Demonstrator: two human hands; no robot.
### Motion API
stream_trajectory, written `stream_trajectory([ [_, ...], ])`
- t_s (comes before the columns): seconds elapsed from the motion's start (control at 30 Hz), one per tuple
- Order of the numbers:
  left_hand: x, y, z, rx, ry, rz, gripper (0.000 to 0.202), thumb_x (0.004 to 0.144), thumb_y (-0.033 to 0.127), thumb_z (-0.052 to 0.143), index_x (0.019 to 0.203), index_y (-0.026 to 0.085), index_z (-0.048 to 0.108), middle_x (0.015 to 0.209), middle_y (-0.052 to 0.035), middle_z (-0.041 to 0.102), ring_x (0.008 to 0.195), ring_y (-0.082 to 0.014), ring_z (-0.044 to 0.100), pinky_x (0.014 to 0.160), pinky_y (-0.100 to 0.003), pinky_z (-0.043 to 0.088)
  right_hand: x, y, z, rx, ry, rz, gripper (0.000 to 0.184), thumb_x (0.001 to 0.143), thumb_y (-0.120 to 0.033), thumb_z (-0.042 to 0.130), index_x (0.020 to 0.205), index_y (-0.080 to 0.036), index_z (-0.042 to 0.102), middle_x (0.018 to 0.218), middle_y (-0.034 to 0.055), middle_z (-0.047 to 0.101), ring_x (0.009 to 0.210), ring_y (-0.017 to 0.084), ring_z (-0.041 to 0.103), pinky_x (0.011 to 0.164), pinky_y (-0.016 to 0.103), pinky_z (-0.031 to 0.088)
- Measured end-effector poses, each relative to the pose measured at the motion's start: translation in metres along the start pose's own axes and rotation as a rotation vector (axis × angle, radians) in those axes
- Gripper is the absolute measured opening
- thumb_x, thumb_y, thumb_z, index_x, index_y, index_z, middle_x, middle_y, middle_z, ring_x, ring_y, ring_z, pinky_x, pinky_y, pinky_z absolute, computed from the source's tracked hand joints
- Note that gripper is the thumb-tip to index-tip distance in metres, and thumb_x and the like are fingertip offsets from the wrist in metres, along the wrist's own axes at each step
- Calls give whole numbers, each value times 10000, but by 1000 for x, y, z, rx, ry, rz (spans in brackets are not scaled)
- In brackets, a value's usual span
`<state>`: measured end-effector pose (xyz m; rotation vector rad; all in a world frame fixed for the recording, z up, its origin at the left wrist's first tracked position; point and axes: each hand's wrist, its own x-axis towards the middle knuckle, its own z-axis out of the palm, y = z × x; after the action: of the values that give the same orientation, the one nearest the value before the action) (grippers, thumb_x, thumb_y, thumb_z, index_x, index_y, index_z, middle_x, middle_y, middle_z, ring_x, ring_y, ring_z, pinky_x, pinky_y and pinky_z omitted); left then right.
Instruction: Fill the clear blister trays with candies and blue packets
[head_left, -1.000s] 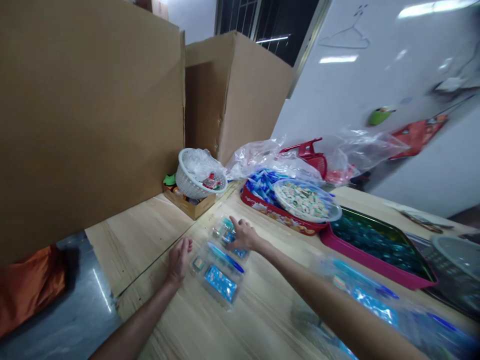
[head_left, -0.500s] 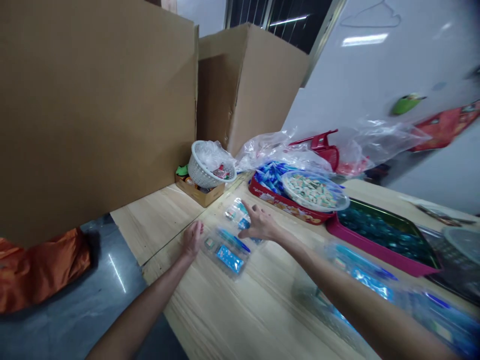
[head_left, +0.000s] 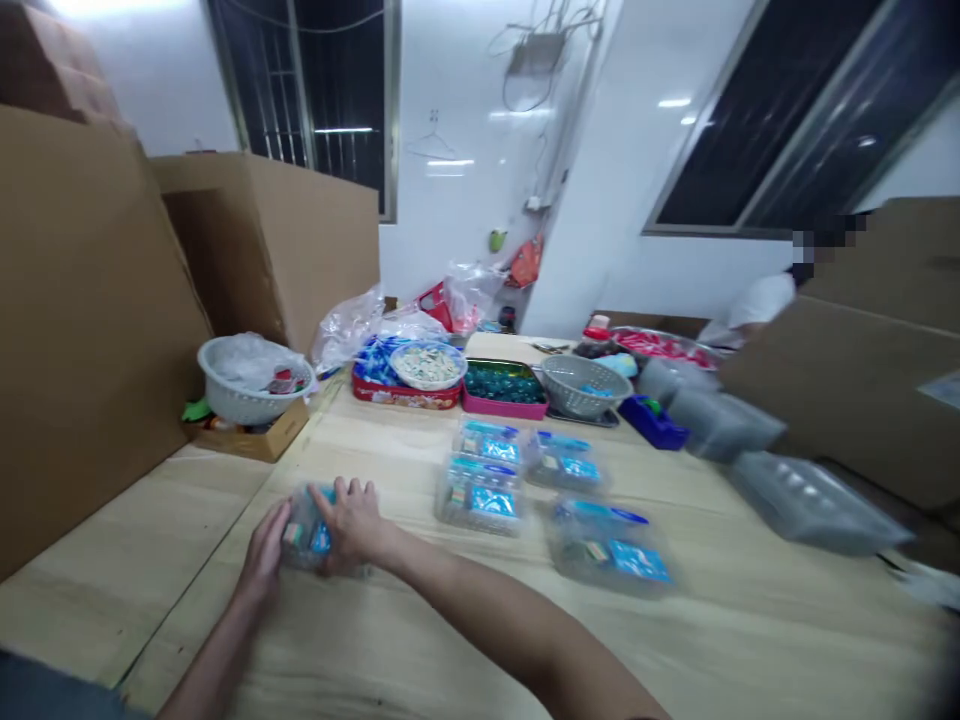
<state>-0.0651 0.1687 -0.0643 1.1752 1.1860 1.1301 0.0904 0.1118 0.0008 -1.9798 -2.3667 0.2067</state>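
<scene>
Both hands rest on a clear plastic pack (head_left: 306, 530) with blue and small coloured items inside, lying on the wooden table (head_left: 465, 620). My left hand (head_left: 264, 548) cups its left edge, fingers curled against it. My right hand (head_left: 352, 518) lies over its top and right side, fingers spread and bent over the plastic. Several similar filled clear packs (head_left: 480, 495) lie to the right, apart from the hands.
A white basket (head_left: 251, 385) sits on a small cardboard box at the left. Large cardboard boxes (head_left: 82, 320) wall the left side. Trays and bowls of small items (head_left: 427, 368) line the table's far edge. Stacked empty clear trays (head_left: 810, 500) and a person (head_left: 757, 300) are at the right.
The camera swung right and back, showing more of the table. Both hands closed in on one pack, the right hand now lying over it instead of reaching past.
</scene>
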Motion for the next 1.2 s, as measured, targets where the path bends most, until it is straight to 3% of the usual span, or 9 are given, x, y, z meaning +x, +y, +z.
stream_trajectory([
  [0.23, -74, 6, 30, 75, -94, 21, 440, 704, 498, 585, 1018, 195, 639, 1257, -104, 605, 1241, -289, 491, 1043, -421, 404, -79, 14, 5, 59, 58, -2, 1251, 464, -474, 791, 1481, -226, 106, 1387, 226, 344, 1152, 439, 416, 942, 638, 301],
  [0.47, -144, 1, 110, 52, -403, -69, 631, 722, 560, 592, 1230, 196, 510, 1338, -137, 533, 1255, -298, 481, 900, -374, 523, -191, 61, 9, 154, 46, 204, 1217, 504, -448, 733, 1483, -73, 115, 1505, 268, 184, 1352, 440, 191, 1101, 596, 55],
  [0.6, -154, -15, 156, 122, -495, 38, 742, 773, 537, 536, 1363, 133, 338, 1421, -192, 417, 1312, -291, 411, 1020, -400, 427, -221, 92, 0, 151, 63, 233, 1106, 562, -332, 675, 1484, -66, 125, 1534, 221, 117, 1415, 354, 84, 1123, 543, -49],
  [0.7, -159, -17, 167, 296, -445, 257, 728, 846, 492, 444, 1424, 107, 224, 1491, -206, 284, 1385, -286, 278, 1115, -454, 284, -235, 106, -9, 164, 74, 272, 1073, 572, -319, 678, 1487, -109, 157, 1542, 194, 100, 1421, 347, 49, 1118, 563, -26],
  [0.8, -165, -2, 163, 569, -451, 653, 694, 873, 460, 432, 1457, 159, 208, 1548, -166, 146, 1432, -300, 98, 1144, -522, 146, -243, 124, -20, 322, 174, 318, 1025, 605, -414, 700, 1481, -196, 213, 1552, 150, 111, 1421, 346, 59, 1116, 576, 66],
  [0.9, -173, 23, 164, 841, -639, 933, 900, 750, 539, 610, 1479, 228, 183, 1560, -161, 62, 1420, -386, 12, 1096, -645, 40, -232, 155, -33, 596, 408, 464, 826, 754, -459, 582, 1469, -238, 232, 1541, 95, 209, 1405, 282, 203, 1101, 479, 254],
  [1.0, -176, 40, 177, 1065, -822, 953, 1156, 521, 536, 789, 1475, 266, 194, 1551, -177, 17, 1396, -450, -30, 1043, -712, -10, -198, 190, -41, 795, 533, 737, 735, 835, -442, 469, 1468, -175, 206, 1509, 112, 285, 1369, 250, 304, 1057, 392, 352],
  [1.07, -174, 40, 187, 1167, -872, 914, 1184, 483, 485, 817, 1471, 268, 202, 1547, -182, 12, 1394, -449, -43, 1036, -717, -19, -174, 209, -40, 879, 544, 856, 751, 828, -434, 481, 1458, -125, 213, 1490, 145, 313, 1349, 261, 340, 1042, 364, 372],
  [1.2, -165, 21, 198, 1209, -787, 915, 1115, 549, 497, 765, 1474, 259, 190, 1548, -172, -13, 1400, -413, -84, 1045, -695, -57, -145, 235, -30, 917, 557, 878, 693, 812, -408, 481, 1404, -95, 305, 1404, 182, 430, 1297, 303, 410, 1014, 385, 395],
])
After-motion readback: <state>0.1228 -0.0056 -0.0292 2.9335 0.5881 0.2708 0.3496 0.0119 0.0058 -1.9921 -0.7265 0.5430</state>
